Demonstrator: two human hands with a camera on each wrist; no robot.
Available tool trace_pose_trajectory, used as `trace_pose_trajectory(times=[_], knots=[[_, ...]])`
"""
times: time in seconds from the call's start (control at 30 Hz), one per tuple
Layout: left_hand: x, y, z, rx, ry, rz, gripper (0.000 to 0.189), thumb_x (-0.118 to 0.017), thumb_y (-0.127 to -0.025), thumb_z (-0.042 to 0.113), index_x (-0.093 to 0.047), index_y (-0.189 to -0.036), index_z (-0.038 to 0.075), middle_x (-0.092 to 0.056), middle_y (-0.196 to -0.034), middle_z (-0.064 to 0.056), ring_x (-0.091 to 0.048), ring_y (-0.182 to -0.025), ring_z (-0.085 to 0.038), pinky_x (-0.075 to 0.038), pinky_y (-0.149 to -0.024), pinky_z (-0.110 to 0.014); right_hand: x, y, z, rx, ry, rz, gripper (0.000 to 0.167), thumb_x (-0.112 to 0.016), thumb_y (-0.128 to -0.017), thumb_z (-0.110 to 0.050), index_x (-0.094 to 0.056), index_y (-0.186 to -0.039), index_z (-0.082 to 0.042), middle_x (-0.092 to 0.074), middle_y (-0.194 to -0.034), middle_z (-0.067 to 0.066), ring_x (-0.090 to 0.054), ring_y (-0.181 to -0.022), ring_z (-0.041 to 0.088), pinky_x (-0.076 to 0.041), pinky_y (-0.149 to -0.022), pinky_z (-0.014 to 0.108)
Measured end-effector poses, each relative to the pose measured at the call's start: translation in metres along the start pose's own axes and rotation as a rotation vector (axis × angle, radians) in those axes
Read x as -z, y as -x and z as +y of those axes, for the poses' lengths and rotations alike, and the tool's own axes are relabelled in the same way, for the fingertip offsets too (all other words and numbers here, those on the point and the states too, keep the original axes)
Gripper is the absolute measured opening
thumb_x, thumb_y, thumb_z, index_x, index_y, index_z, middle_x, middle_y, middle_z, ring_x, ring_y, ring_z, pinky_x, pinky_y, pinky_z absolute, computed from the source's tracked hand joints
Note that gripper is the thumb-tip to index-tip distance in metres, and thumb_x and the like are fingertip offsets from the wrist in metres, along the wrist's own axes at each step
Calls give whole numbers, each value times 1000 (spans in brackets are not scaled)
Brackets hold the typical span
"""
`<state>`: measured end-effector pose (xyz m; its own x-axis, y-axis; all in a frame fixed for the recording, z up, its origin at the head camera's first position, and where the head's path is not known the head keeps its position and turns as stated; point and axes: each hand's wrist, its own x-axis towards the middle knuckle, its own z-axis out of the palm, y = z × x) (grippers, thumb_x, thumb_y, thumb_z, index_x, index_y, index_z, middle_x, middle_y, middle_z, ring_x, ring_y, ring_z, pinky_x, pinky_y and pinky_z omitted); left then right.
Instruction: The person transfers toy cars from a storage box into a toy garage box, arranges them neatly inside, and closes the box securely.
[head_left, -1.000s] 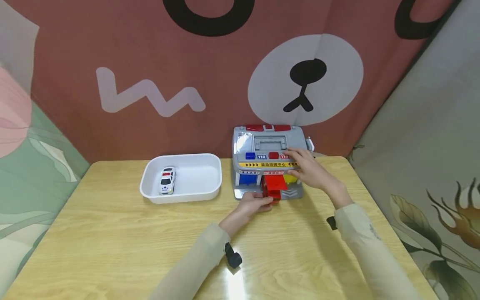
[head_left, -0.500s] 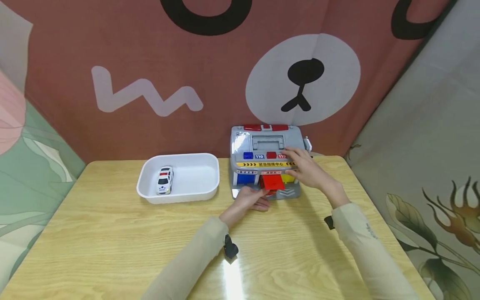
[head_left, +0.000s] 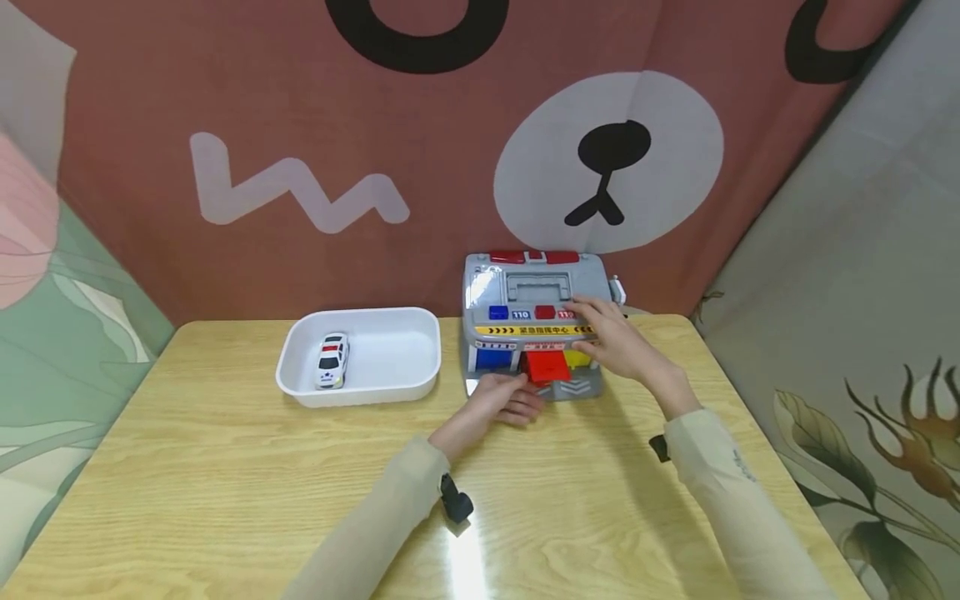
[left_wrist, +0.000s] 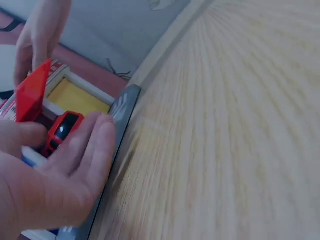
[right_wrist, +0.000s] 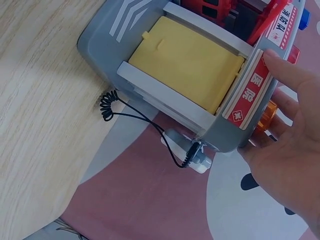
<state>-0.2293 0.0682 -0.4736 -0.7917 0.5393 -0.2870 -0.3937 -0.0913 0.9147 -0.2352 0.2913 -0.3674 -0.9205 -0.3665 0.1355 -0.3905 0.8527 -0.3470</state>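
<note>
A grey toy police station (head_left: 536, 329) stands at the table's back edge. Its red door (head_left: 547, 365) is swung up in the middle bay, between a blue door (head_left: 493, 358) and a yellow door (right_wrist: 187, 62), both down. Under the red door sits a red toy car (left_wrist: 64, 131), mostly hidden in the head view. My left hand (head_left: 500, 400) is at that bay, fingers extended beside the car and thumb near the raised door. My right hand (head_left: 618, 337) grips the roof's front edge at the right, thumb on the red sign (right_wrist: 250, 90) and fingers over the top.
Left of the station, a white tray (head_left: 390, 393) holds a white toy police car (head_left: 332, 361). A toy handset (right_wrist: 187, 152) on a coiled black cord hangs at the station's right side. Curtains (head_left: 337, 267) rise behind the wooden table (head_left: 225, 483).
The red car has gone deeper into the middle bay under the raised door. My left hand has loosened from it and its fingers have spread. My right hand keeps its place on the roof.
</note>
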Motion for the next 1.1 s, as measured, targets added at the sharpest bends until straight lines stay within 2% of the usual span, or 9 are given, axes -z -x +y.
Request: trace_pose_trajectory(times=[0.17,0.3,0.53,0.8,1.1], knots=[[4,0,7,48,71,-131,66,-38,-101,48,-52,-128,-11,-60,-123,-25,-59,-111,-43,-52,-87,-48,1,2,2,-3,6,2,66,-72,-88,-13,-40,-145,-2,-30,-150,20,-27,-134,39,-27,-108,58],[7,-2,13,66,96,-197,87,-30,-96,65,-43,-135,-12,-51,-134,-28,-52,-119,-45,-47,-94,-51,0,1,2,-7,4,-4,66,-71,-89,-14,-39,-145,-3,-29,-151,20,-26,-134,40,-28,-107,58],[9,-8,22,78,221,-217,97,-35,-91,71,-29,-143,-11,-45,-138,-32,-50,-122,-45,-43,-98,-54,-2,1,1,-7,7,-11,66,-71,-89,-15,-39,-145,-3,-29,-152,20,-26,-134,40,-30,-107,57],[12,-12,27,88,242,-235,96,-39,-90,71,-33,-142,-9,-48,-137,-29,-49,-123,-45,-44,-98,-53,-2,-1,2,-1,18,-5,66,-71,-89,-15,-39,-145,-2,-30,-150,21,-28,-132,40,-30,-106,57],[16,-13,26,92,253,-276,100,-42,-87,73,-29,-144,-7,-44,-139,-31,-46,-125,-46,-40,-100,-56,-3,0,0,-4,10,-1,66,-71,-89,-14,-39,-145,-2,-30,-150,20,-28,-132,41,-30,-106,58]])
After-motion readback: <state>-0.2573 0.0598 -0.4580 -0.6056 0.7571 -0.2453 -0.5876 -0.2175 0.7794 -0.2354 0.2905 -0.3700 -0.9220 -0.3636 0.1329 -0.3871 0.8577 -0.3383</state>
